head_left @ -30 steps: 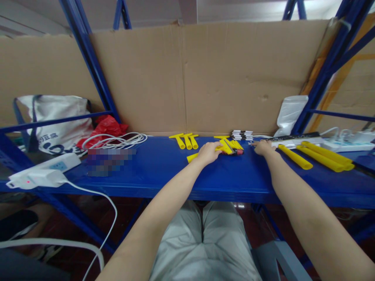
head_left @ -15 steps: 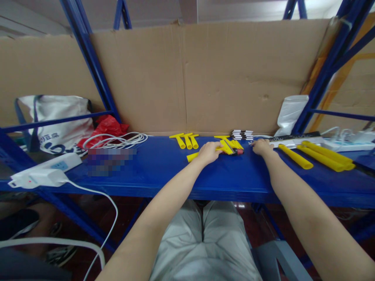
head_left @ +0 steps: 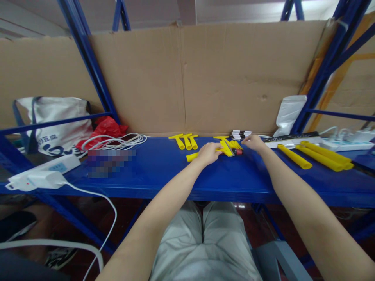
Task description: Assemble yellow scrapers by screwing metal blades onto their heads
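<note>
My left hand point(head_left: 209, 153) is closed around a yellow scraper point(head_left: 226, 148), whose round handle sticks out to the left below the palm. The scraper's wide head points right, beside a red and black tool point(head_left: 238, 152) lying on the blue shelf. My right hand point(head_left: 255, 143) hovers just right of a stack of small white packs with black bands point(head_left: 240, 134). Its thumb and fingertips are pinched together; anything between them is too small to make out. Small yellow pieces point(head_left: 236, 144) lie between the hands.
Several yellow T-shaped scrapers point(head_left: 186, 141) lie left of my hands on the blue shelf point(head_left: 164, 171). Yellow tubes point(head_left: 294, 157) lie at right, before a long black-and-white box point(head_left: 293, 139). Coiled white cable point(head_left: 123, 141) and a power strip point(head_left: 43, 171) sit at left. Cardboard point(head_left: 187, 78) stands behind.
My right hand has moved left and slightly away from me, toward the small packs and the scraper head. My left hand stays on the scraper, nearly still.
</note>
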Tool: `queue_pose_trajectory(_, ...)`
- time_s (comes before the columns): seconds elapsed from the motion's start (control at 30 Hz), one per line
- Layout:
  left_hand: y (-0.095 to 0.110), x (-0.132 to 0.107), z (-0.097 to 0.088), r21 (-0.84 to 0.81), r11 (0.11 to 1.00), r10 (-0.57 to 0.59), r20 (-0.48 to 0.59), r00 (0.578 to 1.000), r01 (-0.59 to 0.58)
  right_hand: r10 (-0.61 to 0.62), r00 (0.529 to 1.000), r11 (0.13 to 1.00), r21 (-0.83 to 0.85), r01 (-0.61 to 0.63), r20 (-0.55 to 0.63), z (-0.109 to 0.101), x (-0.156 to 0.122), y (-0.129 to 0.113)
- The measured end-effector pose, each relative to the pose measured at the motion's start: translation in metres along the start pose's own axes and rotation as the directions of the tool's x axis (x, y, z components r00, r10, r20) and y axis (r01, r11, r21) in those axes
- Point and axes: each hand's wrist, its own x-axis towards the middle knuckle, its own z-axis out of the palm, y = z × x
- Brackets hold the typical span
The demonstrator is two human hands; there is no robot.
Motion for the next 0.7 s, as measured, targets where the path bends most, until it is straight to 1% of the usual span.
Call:
queue_pose_trajectory(0.1,0.002,-0.001,-0.001,0.012,1.0,0.013,0.001,1.0,-0.013,-0.069,0.997,0.982,0.177,0.064,0.024,-0.001,-0.007,-0.021)
queue_pose_trajectory(0.17,0.004,-0.002,-0.002,0.025,0.999,0.022,0.01,1.0,-0.022,-0.131,0.991,0.914,0.39,0.111,0.025,0.001,-0.012,-0.034)
queue_pose_trajectory(0.2,0.005,-0.003,-0.002,0.031,0.999,0.029,0.015,0.999,-0.03,-0.154,0.988,0.875,0.468,0.123,0.027,0.002,-0.015,-0.04)
queue_pose_trajectory(0.27,0.006,-0.003,-0.002,0.042,0.997,0.056,0.024,0.998,-0.057,-0.18,0.983,0.825,0.55,0.131,0.035,0.004,-0.02,-0.05)
queue_pose_trajectory(0.33,0.006,-0.004,-0.002,0.059,0.994,0.089,0.026,0.996,-0.09,-0.173,0.984,0.822,0.558,0.118,0.047,0.006,-0.024,-0.056)
queue_pose_trajectory(0.43,0.006,-0.004,-0.001,0.097,0.987,0.123,0.023,0.992,-0.125,-0.164,0.985,0.847,0.518,0.118,0.044,0.007,-0.027,-0.06)
queue_pose_trajectory(0.6,0.005,-0.005,0.001,0.126,0.983,0.131,0.023,0.991,-0.133,-0.258,0.966,0.876,0.419,0.239,-0.011,0.007,-0.023,-0.057)
queue_pose_trajectory(0.7,0.006,-0.005,0.0,0.136,0.982,0.129,0.022,0.991,-0.131,-0.306,0.952,0.889,0.352,0.294,-0.022,0.008,-0.021,-0.056)
